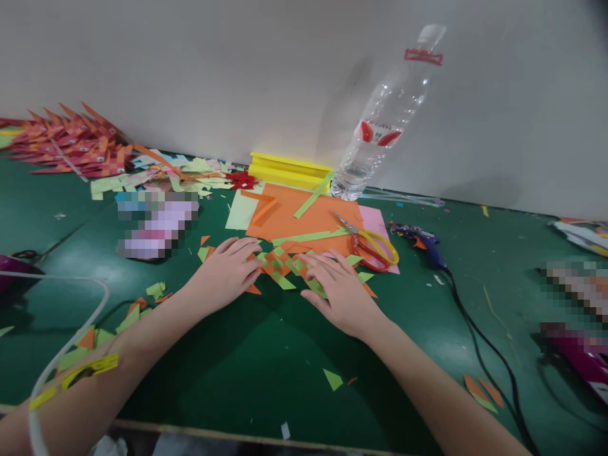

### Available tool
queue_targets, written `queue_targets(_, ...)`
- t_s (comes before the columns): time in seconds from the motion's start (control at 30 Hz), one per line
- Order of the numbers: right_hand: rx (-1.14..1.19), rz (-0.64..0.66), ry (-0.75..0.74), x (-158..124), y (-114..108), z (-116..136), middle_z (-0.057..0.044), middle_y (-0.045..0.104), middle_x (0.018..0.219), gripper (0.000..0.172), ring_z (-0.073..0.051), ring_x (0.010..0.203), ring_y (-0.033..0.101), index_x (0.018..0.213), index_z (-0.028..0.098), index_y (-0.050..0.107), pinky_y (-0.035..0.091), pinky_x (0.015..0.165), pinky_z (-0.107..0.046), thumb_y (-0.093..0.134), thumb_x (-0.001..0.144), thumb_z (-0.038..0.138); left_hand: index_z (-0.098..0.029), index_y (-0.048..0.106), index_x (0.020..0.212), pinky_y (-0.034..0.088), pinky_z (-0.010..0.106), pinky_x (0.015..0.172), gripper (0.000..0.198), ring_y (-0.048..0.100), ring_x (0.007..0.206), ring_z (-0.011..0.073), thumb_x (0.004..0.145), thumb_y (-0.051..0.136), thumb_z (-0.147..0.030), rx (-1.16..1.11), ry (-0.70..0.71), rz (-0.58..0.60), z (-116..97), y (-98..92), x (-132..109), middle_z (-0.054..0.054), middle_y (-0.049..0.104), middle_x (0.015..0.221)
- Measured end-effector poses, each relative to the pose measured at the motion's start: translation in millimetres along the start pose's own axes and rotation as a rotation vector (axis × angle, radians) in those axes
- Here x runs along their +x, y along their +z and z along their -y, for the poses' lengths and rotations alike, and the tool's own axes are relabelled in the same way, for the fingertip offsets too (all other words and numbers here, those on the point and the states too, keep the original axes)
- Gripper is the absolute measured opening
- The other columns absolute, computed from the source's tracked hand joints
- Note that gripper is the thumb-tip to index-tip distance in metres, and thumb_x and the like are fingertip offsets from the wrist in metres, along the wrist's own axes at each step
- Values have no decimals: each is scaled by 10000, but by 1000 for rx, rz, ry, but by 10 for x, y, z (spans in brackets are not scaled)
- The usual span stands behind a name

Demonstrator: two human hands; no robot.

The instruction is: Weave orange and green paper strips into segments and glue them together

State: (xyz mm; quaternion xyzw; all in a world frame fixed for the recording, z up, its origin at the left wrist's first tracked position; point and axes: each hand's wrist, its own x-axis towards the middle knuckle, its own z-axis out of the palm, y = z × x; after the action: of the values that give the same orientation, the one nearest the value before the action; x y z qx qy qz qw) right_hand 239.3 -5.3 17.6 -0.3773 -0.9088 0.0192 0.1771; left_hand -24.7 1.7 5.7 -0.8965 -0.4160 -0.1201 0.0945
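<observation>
Woven orange-and-green paper-strip mat [281, 263] lies flat on green table [237, 354], long axis left-right, between both hands. Left hand [227, 271] spread flat on its left end; right hand [338, 292] spread flat on its right end, equally near.

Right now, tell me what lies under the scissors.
The scissors rest on a pink sheet and an orange sheet, over the green table. Whatever lies beneath those sheets is covered.

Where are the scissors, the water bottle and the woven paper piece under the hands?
scissors [375, 248]: head view, on the yellow handle loop.
water bottle [380, 133]: head view, on its red label.
woven paper piece [280, 263]: head view, on the orange-and-green weave between both hands.
</observation>
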Motion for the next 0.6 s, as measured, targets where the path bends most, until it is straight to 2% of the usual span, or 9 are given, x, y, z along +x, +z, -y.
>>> queue_targets(0.1,-7,-186,19,-59,-148,-120,-100,732,1084,310,-234,1016,681,985,177,633,373,1074,-524,398,986,379,-170,698,965,410,440,1016,335,514,1229,257,989,375,-255,-2,-2,16,5,-9,-5,103,640,1184)
queue_targets(0.17,-35,-273,12,-107,-250,-234,-65,762,944,296,-208,900,707,929,187,661,392,1057,-486,404,986,322,-178,700,973,407,438,1021,342,506,1239,254,991,369,-260,-3,-7,27,5,-14,-6,101,635,1197)
queue_targets(0.23,-62,-257,6,-148,-322,-345,-53,767,881,330,-195,821,709,877,188,684,410,1036,-455,396,988,304,-176,704,967,411,438,1019,358,509,1235,253,993,355,-255,-3,-7,23,3,-17,-5,105,636,1198)
queue_targets(0.33,-85,-173,7,-175,-351,-442,-45,768,873,355,-187,803,704,883,186,707,403,1030,-435,387,992,295,-175,705,967,421,442,1011,372,516,1227,253,997,341,-248,-2,1,11,4,-14,-6,108,636,1195)
queue_targets(0.6,-53,-30,-58,-124,-263,-392,-38,762,879,422,-193,850,680,823,187,726,436,897,-414,363,1003,306,-173,694,936,434,460,1011,317,520,1225,263,980,388,-245,-37,-11,-6,14,4,-5,105,640,1183)
